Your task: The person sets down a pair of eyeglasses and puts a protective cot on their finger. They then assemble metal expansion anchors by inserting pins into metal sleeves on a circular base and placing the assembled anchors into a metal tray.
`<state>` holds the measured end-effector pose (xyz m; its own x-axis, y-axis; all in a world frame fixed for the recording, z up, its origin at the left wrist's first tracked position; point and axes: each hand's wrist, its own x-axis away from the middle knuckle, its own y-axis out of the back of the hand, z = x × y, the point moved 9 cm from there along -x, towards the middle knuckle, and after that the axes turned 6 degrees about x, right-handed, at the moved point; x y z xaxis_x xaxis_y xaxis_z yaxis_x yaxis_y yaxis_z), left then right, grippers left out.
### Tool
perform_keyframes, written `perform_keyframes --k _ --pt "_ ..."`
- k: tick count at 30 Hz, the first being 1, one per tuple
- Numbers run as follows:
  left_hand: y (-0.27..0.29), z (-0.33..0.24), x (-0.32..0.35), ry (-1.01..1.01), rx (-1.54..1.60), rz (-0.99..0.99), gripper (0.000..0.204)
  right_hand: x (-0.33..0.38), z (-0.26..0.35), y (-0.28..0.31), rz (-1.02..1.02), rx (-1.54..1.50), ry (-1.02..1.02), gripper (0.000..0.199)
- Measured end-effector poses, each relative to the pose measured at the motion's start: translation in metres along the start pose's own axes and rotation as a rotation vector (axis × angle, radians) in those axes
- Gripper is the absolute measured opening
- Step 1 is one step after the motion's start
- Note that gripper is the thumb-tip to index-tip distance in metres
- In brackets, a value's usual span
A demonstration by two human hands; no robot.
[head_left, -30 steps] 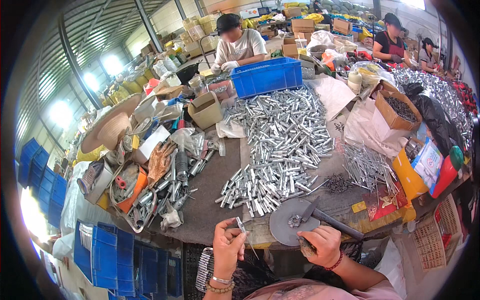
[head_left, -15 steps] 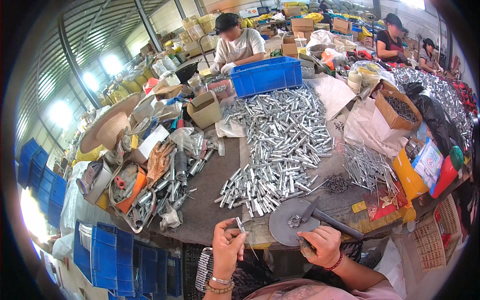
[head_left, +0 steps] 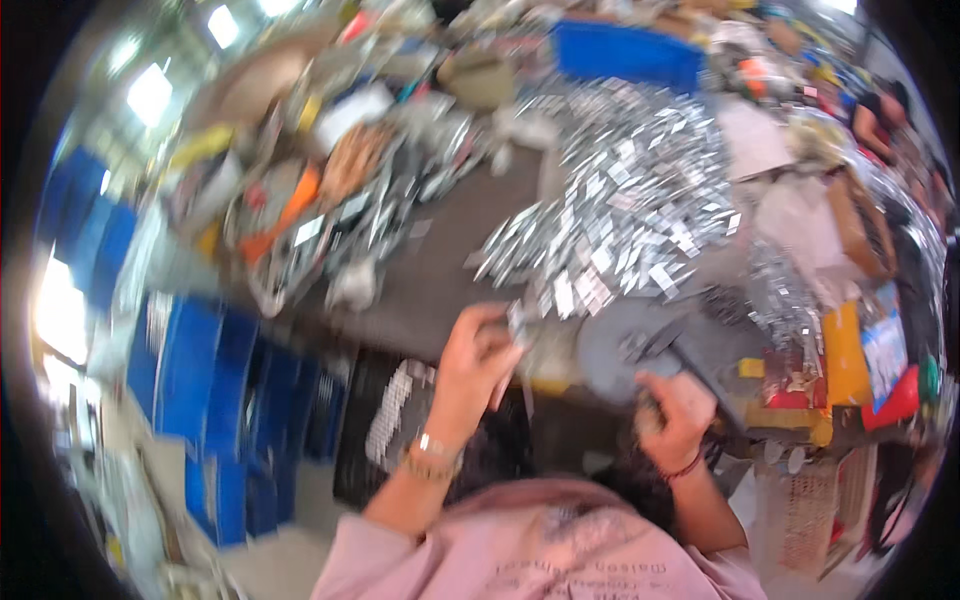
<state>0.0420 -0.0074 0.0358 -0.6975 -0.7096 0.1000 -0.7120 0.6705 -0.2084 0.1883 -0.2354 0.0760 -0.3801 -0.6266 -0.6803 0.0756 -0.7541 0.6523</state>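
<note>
Your left hand [head_left: 475, 362]'s pinching a pin [head_left: 517, 322]; right hand [head_left: 680, 410]'s curled by the disc [head_left: 603, 362], can't tell its grip, too blurry.

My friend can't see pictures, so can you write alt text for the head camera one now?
A person's left hand pinches a small metal piece at a workbench, the right hand curled near a grey disc. Beyond them lies a big pile of silvery metal parts; the picture is blurred.

Free tabletop [head_left: 462, 225] beside metal pile [head_left: 622, 190]
</note>
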Motion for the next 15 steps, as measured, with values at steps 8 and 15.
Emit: perform_keyframes --k 8,15 --pt "0.093 0.011 0.060 0.107 0.004 -0.193 0.049 -0.005 -0.004 0.001 -0.017 -0.015 -0.046 0.020" --pt "0.346 0.113 0.161 0.261 -0.176 -0.780 0.052 0.005 -0.015 -0.001 -0.007 0.017 -0.132 0.019"
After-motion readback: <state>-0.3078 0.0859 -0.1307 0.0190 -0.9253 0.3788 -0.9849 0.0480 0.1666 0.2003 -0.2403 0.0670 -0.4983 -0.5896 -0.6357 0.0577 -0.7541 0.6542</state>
